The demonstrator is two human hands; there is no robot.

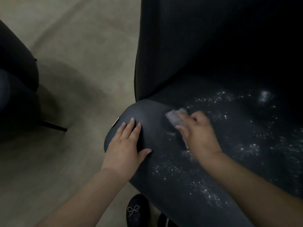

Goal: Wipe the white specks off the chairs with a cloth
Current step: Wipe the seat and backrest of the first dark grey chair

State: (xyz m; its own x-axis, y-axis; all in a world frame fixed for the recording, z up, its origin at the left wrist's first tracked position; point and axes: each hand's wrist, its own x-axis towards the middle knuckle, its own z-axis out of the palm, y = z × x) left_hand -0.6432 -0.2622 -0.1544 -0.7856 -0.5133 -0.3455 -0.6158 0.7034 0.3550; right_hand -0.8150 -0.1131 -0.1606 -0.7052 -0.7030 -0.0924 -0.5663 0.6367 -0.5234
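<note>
While the right hand works: the right hand presses a cloth down on the seat of the dark chair, fingers bent over the fabric and holding it.
Cloth look: pale grey, small and crumpled, blurred; most of it shows beyond the fingertips, and a thin edge shows beneath the palm side of the hand.
Cloth place: on the seat's left part, near the front-left corner, at the edge of the speckled area.
White specks: fine bright grains scattered over the seat, thick along the front edge, in a band to the right of the right hand, and in one denser patch far back on the right.
Wiped zone: the rounded front-left corner of the seat looks smooth and matt, with no grains showing.
Left hand: flat on that clean corner, fingers straight and together, thumb spread, holding nothing.
Chair build: dark navy seat with a tall curved back, a small light tag at the seat's left edge.
Surroundings: beige floor, a second dark chair at far left, a dark shoe with a beaded bow below the seat.
</note>
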